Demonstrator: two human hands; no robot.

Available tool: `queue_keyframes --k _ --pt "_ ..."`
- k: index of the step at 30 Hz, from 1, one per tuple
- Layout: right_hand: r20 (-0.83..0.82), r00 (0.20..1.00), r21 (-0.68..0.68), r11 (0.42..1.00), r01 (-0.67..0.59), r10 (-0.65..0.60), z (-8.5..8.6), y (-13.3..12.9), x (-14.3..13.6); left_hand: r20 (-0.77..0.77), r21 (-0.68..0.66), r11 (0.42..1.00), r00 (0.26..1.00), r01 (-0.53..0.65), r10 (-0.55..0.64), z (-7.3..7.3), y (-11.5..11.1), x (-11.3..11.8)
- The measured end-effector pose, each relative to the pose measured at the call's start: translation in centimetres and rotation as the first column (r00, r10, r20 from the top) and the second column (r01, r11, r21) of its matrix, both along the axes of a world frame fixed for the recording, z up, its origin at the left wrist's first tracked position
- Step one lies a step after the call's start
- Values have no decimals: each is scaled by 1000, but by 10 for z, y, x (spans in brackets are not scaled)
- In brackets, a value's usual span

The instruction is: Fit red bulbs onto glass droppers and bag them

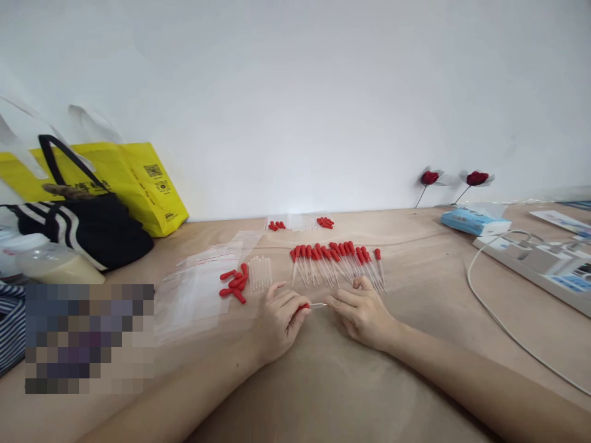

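Between my thumb and fingers, my left hand (pixel 282 317) pinches a red rubber bulb (pixel 302 307). A clear dropper tube (pixel 317 305) runs from that bulb to my right hand (pixel 362 312), whose fingers are closed on its other end. Whether the tube sits fully inside the bulb is hidden by my fingers. Behind my hands lies a row of droppers with red bulbs (pixel 341 253), their thin tips toward me. Left of them are several bare clear tubes (pixel 261 274) and a pile of loose red bulbs (pixel 235 282).
Clear plastic bags (pixel 194 301) lie at left. Small bags with red bulbs (pixel 325 222) rest near the wall. A yellow bag (pixel 157 191), black bag (pixel 111 227) and bottle (pixel 55 261) stand left. A tissue pack (pixel 473 220), power strip (pixel 530 264) and cable (pixel 489 311) are right.
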State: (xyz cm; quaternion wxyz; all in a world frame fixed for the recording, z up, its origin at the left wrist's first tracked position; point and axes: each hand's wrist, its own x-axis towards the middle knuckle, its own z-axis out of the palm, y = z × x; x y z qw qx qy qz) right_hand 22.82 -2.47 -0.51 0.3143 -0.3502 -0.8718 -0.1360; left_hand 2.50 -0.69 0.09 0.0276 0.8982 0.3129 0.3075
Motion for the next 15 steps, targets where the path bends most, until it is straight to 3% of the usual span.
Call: queue_keyframes --k 5,15 --pt "-22 1000 34 999 -20 21 1 0 -5 -36 19 1000 999 17 -17 1 -2 1" --pt "-50 998 -29 999 -40 39 -4 3 -11 -49 29 999 998 46 -44 -3 1 1"
